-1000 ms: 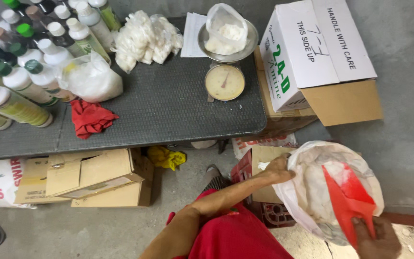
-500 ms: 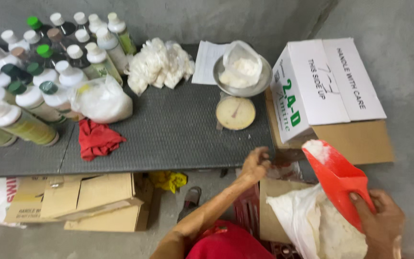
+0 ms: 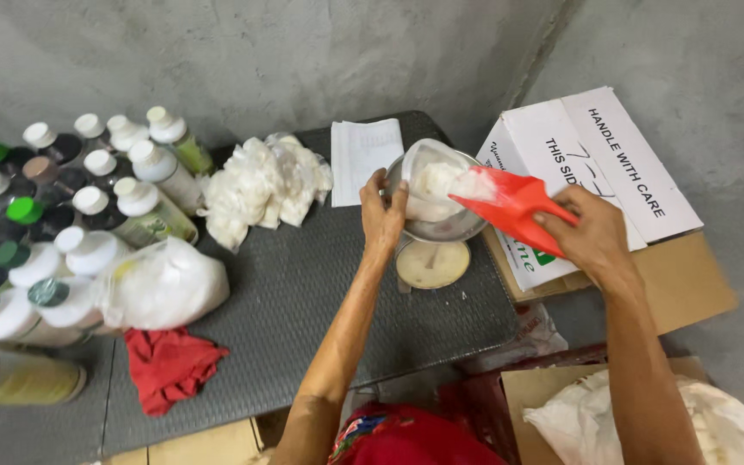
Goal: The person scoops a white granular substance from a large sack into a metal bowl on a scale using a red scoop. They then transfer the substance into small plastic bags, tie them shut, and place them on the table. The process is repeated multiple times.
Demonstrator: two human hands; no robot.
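The right hand (image 3: 594,234) grips the handle of a red plastic scoop (image 3: 510,205), tilted so its white powdery load meets the mouth of a clear plastic bag (image 3: 434,176). The left hand (image 3: 383,215) pinches the bag's near edge, holding it open. The bag sits in the round metal pan (image 3: 454,228) of a small dial scale (image 3: 431,263) at the right edge of the dark, ribbed table (image 3: 303,310) (its surface looks like a woven mat).

Half a second ago the scoop was down over the white sack (image 3: 716,422) on the floor and the left hand hung below the table edge; both have since come up to the pan.

Farther left lie a heap of crumpled white bags (image 3: 260,185), a filled knotted bag (image 3: 165,284), a red rag (image 3: 170,366) and white-capped and green-capped bottles (image 3: 88,224). A white cardboard box (image 3: 579,164) stands off the right edge.
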